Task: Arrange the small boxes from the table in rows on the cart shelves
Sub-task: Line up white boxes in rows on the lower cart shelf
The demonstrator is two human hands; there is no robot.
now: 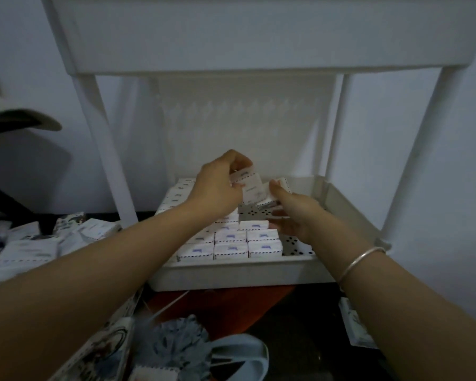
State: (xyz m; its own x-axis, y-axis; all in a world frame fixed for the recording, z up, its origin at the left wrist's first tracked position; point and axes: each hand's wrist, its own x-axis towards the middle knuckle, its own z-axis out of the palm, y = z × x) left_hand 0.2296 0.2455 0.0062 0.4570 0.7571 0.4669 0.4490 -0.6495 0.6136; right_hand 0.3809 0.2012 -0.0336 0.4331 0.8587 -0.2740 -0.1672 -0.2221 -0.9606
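Observation:
Small white boxes with blue marks and dashed edges lie in rows (232,243) on the lower shelf (231,273) of a white cart. My left hand (217,188) pinches one small box (249,185) above the rows, tilted. My right hand (294,213) holds another small box (276,192) just to its right, and its lower fingers curl near the rows. The right part of the perforated shelf floor (294,244) is bare. More loose boxes (30,248) lie at the left.
The cart's upper shelf (204,37) hangs over the work area, with white posts (105,149) either side. A silver bangle (360,259) is on my right wrist. A blue slipper (239,356) and a blue pom-pom (173,347) lie below.

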